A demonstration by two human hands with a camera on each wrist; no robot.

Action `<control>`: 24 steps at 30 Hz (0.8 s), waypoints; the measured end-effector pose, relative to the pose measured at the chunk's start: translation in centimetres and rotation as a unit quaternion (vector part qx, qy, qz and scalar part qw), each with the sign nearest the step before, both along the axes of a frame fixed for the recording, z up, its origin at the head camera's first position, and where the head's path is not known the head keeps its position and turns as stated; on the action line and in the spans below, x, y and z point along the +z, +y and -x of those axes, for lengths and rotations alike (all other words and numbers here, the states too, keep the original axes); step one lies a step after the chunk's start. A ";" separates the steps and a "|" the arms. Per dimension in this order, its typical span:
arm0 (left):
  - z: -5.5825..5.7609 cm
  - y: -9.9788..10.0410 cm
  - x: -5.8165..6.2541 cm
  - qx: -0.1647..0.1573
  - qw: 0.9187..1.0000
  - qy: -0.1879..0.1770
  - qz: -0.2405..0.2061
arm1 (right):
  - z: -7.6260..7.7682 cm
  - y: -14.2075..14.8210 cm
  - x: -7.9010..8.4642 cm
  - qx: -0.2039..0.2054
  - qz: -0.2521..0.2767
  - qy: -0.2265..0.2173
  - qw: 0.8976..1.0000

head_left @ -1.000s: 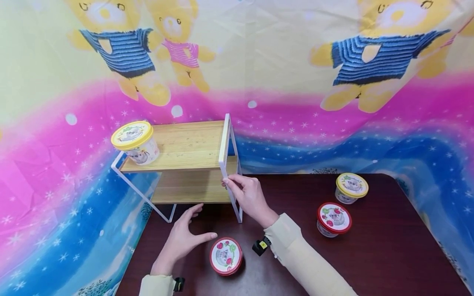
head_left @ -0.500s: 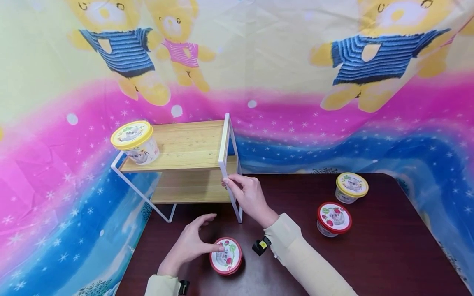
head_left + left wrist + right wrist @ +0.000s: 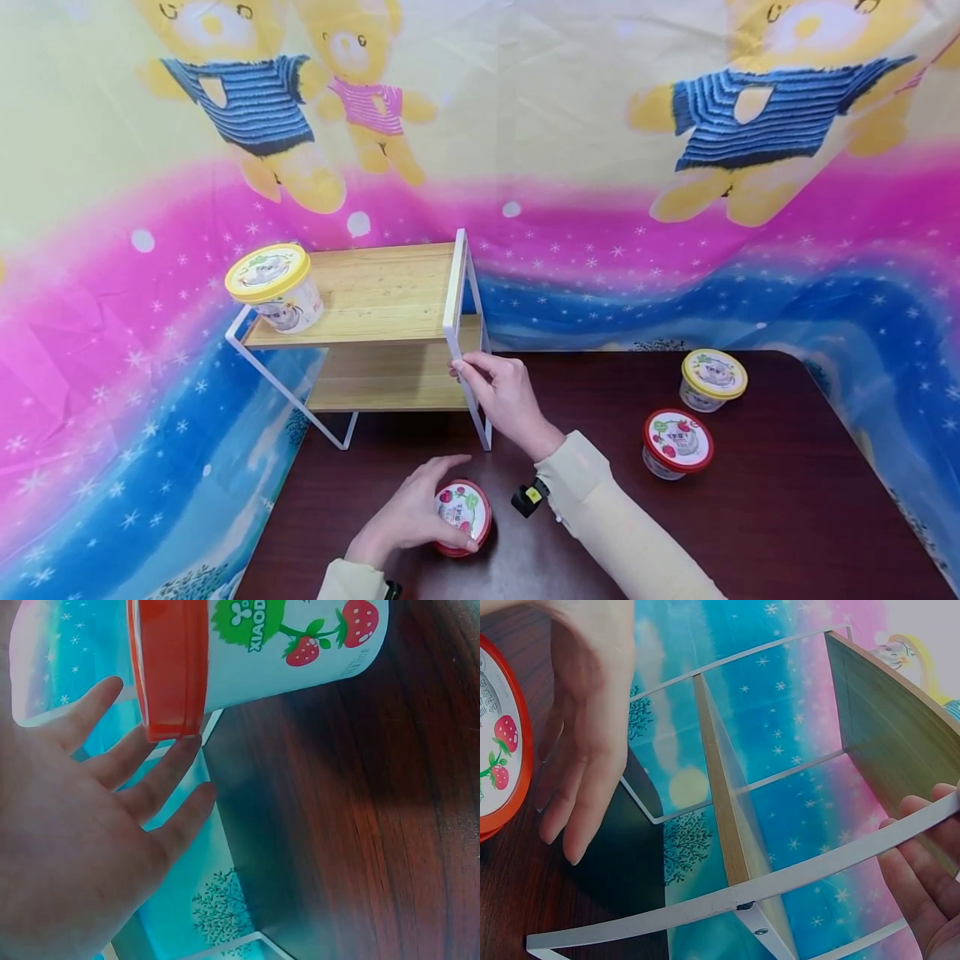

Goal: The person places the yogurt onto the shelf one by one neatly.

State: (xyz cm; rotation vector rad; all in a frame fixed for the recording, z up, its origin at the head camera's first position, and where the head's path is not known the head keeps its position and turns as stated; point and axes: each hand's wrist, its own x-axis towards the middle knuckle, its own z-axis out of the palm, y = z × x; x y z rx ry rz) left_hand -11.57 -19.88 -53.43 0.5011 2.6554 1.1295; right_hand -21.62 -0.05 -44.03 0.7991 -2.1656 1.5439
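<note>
A tub with a red lid and strawberry print (image 3: 467, 507) stands on the dark table in front of the shelf. My left hand (image 3: 412, 512) spreads round its left side, thumb over the near edge of the lid and the other fingers beyond the far edge. In the left wrist view those fingers (image 3: 169, 776) lie nearly straight beside the red rim. My right hand (image 3: 510, 404) pinches the white metal frame (image 3: 453, 321) of a two-tier wooden shelf (image 3: 382, 292) at its front right upright. The right wrist view shows fingertips (image 3: 911, 870) bent about that bar.
A yellow-lidded tub (image 3: 277, 287) sits at the left end of the shelf's top board. Farther right on the table (image 3: 787, 500) stand another yellow-lidded tub (image 3: 712, 382) and another red-lidded tub (image 3: 677, 446). Behind everything hangs a bear-printed cloth (image 3: 570, 167).
My left hand has moved right and toward me, from beside the shelf's front to around the red-lidded tub. My right hand keeps its place on the shelf frame.
</note>
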 end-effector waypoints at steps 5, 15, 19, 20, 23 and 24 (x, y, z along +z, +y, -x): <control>-0.1 0.3 0.0 -0.007 1.000 0.015 0.021 | 0.0 0.0 0.1 -0.002 0.000 -0.002 1.000; -0.7 0.9 -0.3 -0.034 0.996 0.047 0.061 | 0.0 -0.1 0.1 -0.001 0.002 -0.003 1.000; -1.0 1.0 -0.4 -0.042 0.995 0.044 0.075 | -0.1 -0.1 0.1 -0.001 0.000 -0.007 1.000; -1.0 1.0 -0.5 -0.043 0.995 0.040 0.077 | -0.1 0.0 0.1 -0.002 -0.001 -0.007 1.000; -1.1 1.1 -0.5 -0.045 0.995 0.035 0.083 | -0.1 -0.1 0.2 -0.003 0.000 -0.005 1.000; -1.1 1.1 -0.5 -0.045 0.995 0.036 0.086 | -0.1 -0.1 0.2 -0.003 0.001 -0.004 1.000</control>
